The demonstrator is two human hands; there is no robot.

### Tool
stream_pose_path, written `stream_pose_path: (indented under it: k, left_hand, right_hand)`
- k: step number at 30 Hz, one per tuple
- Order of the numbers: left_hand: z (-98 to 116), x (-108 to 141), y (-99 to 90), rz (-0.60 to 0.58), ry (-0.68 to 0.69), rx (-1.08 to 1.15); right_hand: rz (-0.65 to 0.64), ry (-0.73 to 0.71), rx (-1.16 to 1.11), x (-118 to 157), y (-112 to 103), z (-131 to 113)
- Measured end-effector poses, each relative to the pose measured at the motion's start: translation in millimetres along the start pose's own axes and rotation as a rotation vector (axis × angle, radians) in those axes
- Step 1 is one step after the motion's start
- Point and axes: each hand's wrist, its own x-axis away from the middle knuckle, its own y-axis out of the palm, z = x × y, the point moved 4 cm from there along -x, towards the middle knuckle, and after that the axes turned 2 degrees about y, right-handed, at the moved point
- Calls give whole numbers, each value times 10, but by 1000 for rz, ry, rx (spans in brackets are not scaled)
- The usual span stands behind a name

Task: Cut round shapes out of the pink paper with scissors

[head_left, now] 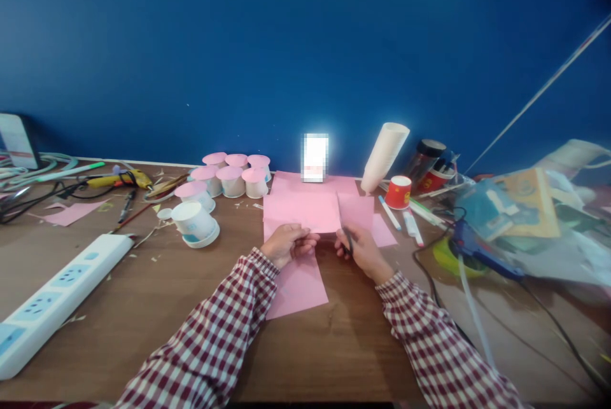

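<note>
Pink paper [303, 210] in left hand [287, 244]

So the wall [238, 46] is deep blue, table [344, 352] brown, paper [303, 210] pink, sleeves [205, 326] maroon-and-white checked, paper cup [398, 196] red.

Both forearms slant inward toward the pink sheet [303, 212], the left forearm [210, 323] from its near left, the right forearm [429, 326] from its near right. The left hand [290, 245] pinches the sheet's near edge, thumb uppermost, the other fingers curled beneath. The right hand [361, 250] sits by the sheet's near right corner, fingers bent in a grip, apart from the left.
</note>
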Motion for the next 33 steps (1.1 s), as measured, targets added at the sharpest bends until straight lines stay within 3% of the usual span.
stream_pose_path:
  k: [12, 15, 17, 22, 25, 27, 30, 33]
  left_hand:
    - [44, 3, -30, 55, 36, 30]
    - [70, -8, -61, 109, 72, 74]
    - [73, -11, -72, 119, 79, 75]
    - [-28, 26, 70, -52, 40, -78]
    - [-179, 60, 194, -230, -71, -292]
    - [-196, 56, 196, -237, -28, -423]
    - [-55, 33, 81, -140, 141, -685]
    - [260, 62, -146, 129, 384, -984]
  right_hand:
    - [29, -45, 15, -11, -5, 27]
    - [116, -130, -75, 1, -61, -30]
    - [252, -196, -147, -1, -171, -74]
    - [606, -224, -254, -33, -519, -103]
    - [643, -191, -281, -58, -593, -88]
    - [628, -181, -263, -62, -577, -79]
    - [576, -184, -187, -53, -492, -76]
    - [492, -199, -83, -32, -381, -84]
